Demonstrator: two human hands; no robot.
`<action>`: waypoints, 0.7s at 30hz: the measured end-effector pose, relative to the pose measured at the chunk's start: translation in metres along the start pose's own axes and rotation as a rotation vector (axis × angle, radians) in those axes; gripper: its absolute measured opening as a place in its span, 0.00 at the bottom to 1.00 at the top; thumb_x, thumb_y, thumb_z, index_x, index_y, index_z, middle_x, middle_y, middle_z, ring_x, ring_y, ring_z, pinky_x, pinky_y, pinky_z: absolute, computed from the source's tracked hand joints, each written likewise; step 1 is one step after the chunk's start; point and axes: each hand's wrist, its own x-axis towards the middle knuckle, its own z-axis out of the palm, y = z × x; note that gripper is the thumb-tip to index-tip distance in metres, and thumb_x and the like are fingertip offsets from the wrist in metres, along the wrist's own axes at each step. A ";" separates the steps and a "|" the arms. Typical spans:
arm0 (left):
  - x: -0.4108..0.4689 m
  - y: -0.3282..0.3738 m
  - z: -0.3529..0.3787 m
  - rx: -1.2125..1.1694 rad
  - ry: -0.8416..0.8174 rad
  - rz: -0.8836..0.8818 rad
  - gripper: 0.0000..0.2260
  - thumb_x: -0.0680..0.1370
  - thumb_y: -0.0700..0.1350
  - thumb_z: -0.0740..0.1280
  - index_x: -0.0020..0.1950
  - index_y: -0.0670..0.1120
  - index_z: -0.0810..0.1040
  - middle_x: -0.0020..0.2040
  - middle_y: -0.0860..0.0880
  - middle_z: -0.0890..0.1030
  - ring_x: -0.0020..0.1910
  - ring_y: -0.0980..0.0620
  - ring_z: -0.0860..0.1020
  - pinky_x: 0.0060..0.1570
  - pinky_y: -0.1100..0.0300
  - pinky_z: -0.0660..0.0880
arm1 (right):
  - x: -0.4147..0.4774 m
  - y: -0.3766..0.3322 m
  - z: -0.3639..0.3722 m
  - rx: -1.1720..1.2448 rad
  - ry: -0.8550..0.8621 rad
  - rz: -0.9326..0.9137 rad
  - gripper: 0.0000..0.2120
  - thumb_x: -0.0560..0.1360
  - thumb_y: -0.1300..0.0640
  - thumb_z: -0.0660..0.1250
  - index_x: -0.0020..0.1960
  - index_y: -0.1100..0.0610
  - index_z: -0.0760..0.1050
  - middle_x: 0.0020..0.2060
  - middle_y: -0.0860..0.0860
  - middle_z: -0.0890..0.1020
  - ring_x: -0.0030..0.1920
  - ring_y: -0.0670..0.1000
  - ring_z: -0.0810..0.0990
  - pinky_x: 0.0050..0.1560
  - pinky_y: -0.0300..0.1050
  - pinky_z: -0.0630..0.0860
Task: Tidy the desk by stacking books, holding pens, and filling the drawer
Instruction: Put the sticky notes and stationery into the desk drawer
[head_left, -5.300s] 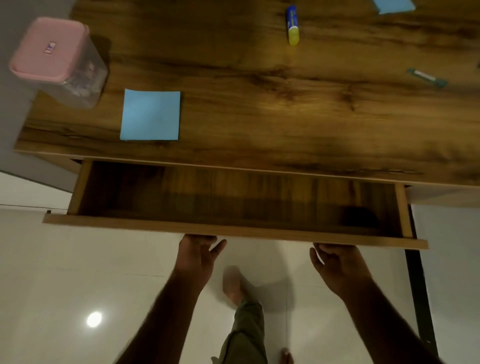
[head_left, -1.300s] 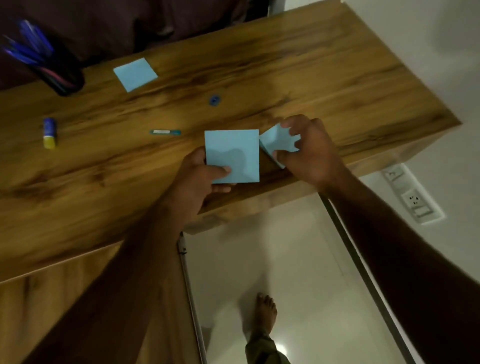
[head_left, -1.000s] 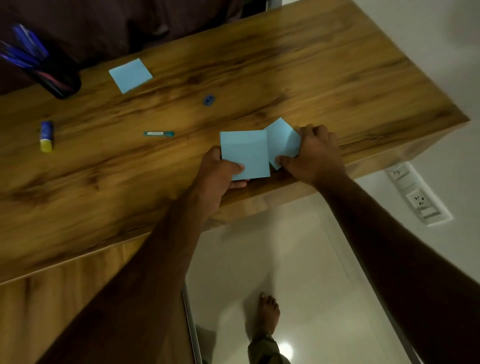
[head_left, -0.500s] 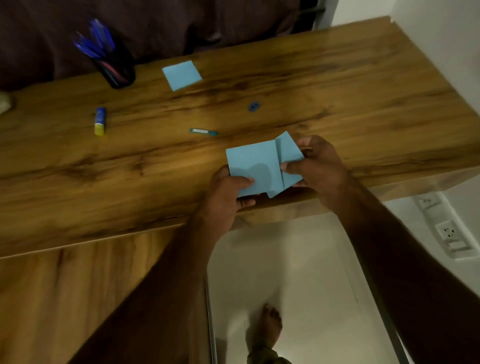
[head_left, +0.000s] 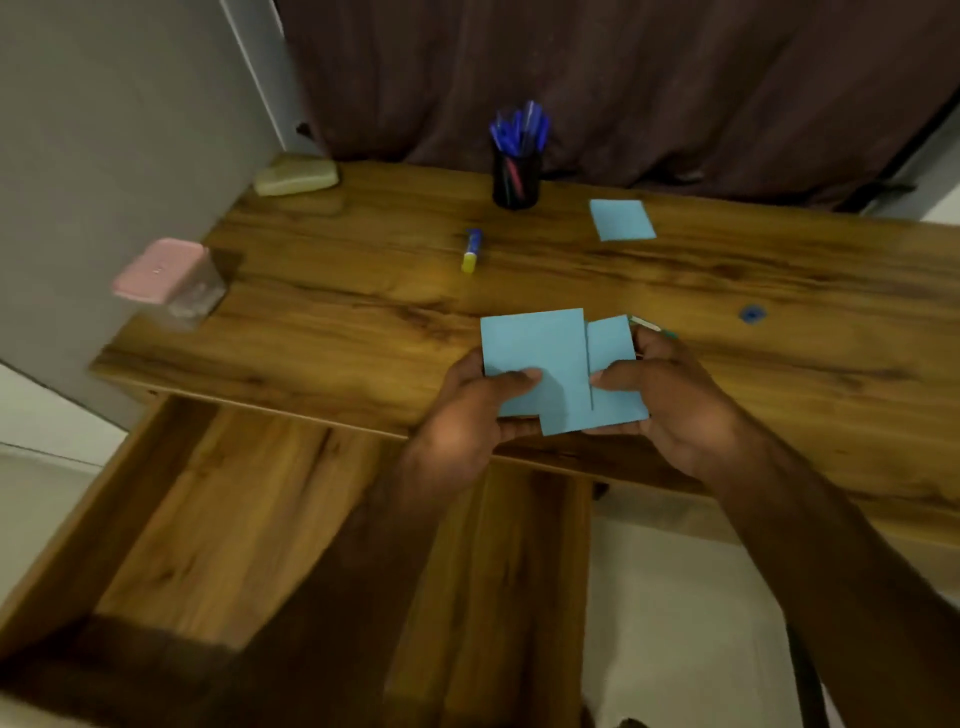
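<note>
Now both blue pads (head_left: 535, 364) overlap more squarely above the open drawer (head_left: 218, 519).

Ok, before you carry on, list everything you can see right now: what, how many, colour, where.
desk: one, brown wood, across the middle
drawer: one, brown wood, pulled open below the desk's front edge
held blue pads: two, light blue, overlapping, over the front edge
loose blue pad: one, light blue, far side, right of the pen cup
pen cup: one, black, holding blue pens, far edge
glue stick: one, blue and yellow, lying in front of the cup
pink-lidded box: one, clear, left edge
pale case: one, yellowish, far left corner
small blue item: one, right; too small to identify
curtain: dark, behind
left hand: grips the larger pad
right hand: grips the smaller pad
</note>
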 end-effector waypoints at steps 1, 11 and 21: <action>0.000 0.005 -0.009 0.013 -0.019 0.019 0.17 0.76 0.36 0.71 0.64 0.47 0.78 0.60 0.44 0.82 0.59 0.42 0.80 0.49 0.39 0.81 | 0.003 -0.002 0.009 -0.019 -0.009 -0.004 0.19 0.74 0.66 0.69 0.62 0.53 0.77 0.55 0.53 0.85 0.56 0.59 0.83 0.48 0.59 0.83; 0.065 -0.003 -0.016 0.073 0.138 0.123 0.17 0.77 0.36 0.70 0.65 0.46 0.76 0.58 0.46 0.83 0.56 0.45 0.83 0.43 0.46 0.83 | 0.104 -0.030 -0.028 -0.316 -0.086 -0.036 0.07 0.78 0.52 0.69 0.56 0.47 0.81 0.49 0.48 0.87 0.51 0.52 0.86 0.52 0.54 0.82; 0.163 -0.026 0.051 0.099 0.196 0.126 0.24 0.75 0.43 0.73 0.70 0.48 0.74 0.64 0.44 0.80 0.61 0.41 0.80 0.49 0.40 0.81 | 0.284 -0.065 -0.128 -0.471 0.207 -0.147 0.16 0.74 0.55 0.73 0.61 0.49 0.77 0.58 0.49 0.79 0.55 0.50 0.79 0.45 0.43 0.80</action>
